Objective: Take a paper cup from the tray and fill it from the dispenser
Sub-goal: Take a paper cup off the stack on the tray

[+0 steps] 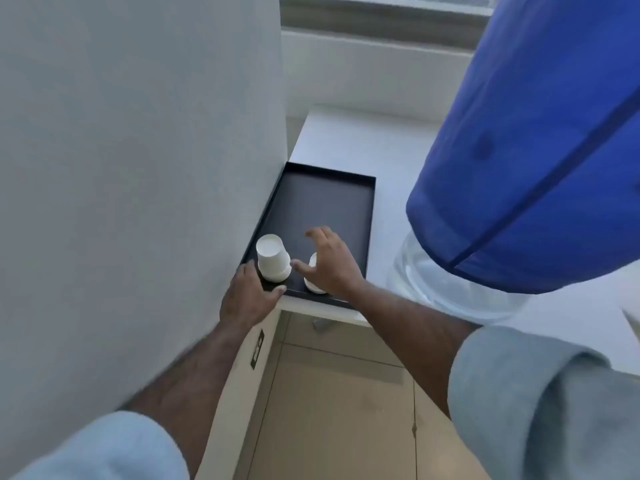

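Observation:
A black tray [329,199] lies on a white counter beside the wall. Two white paper cups stand upside down at its near end: one cup [272,257] at the near left corner, a second cup [312,280] to its right, mostly hidden. My right hand [329,263] hovers over the second cup with fingers spread, thumb by its side. My left hand [247,294] rests on the tray's near left corner, thumb on the rim. The dispenser's bottle [533,161], wrapped in a blue cover, stands at the right on a clear neck [429,271].
A grey-white wall [138,168] rises directly left of the tray. The white counter [346,140] runs back to a window sill. Below the counter edge is a beige tiled floor [339,393] and a wall socket [258,348].

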Available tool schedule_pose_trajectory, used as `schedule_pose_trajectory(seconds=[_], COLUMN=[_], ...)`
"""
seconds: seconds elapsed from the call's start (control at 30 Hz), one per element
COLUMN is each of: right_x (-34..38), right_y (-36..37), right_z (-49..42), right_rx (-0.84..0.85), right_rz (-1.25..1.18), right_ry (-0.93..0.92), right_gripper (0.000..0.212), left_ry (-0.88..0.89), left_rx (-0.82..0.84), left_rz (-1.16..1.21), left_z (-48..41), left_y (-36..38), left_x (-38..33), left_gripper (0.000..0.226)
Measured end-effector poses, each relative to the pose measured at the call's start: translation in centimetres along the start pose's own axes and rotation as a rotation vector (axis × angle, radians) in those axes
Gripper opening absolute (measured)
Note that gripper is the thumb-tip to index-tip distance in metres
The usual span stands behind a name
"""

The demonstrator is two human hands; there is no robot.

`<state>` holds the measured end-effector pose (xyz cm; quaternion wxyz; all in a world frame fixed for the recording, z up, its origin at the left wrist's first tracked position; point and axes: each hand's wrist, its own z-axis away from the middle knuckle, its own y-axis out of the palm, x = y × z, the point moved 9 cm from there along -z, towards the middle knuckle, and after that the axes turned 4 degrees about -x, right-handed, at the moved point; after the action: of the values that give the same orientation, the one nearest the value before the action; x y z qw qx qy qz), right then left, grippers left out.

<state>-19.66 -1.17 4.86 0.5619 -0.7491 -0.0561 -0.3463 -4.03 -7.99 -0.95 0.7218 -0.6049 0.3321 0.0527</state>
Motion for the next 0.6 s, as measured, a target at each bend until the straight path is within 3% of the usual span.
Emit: schedule_pose_trajectory(seconds=[0.17, 0.3, 0.47, 0.6], right_x=[2.4, 3.0, 1.8, 0.0], right_y=[3.9, 6.6, 7.1, 6.5], right_z=[-4.1, -5.9, -7.0, -8.2], right_rx=[0.216, 0.329, 0.259, 0.176], right_rz=[-0.004, 0.023, -0.032, -0.130], right_ry=[-0.054, -0.104, -0.071, 0.001], right_gripper=[0.084, 0.075, 0.056, 0.055], left_ry=[-0.001, 0.048, 0.068, 0.089], left_rx=[0.027, -0.021, -0.049, -0.091], left_rz=[0.059, 0.103, 0.182, 0.257], left_z=[-3.0, -3.9, -4.4, -5.4], left_y=[2.2, 3.2, 4.4, 4.5], left_x=[1.0, 1.4, 1.3, 1.1], left_gripper=[0.077, 0.072, 0.074, 0.076])
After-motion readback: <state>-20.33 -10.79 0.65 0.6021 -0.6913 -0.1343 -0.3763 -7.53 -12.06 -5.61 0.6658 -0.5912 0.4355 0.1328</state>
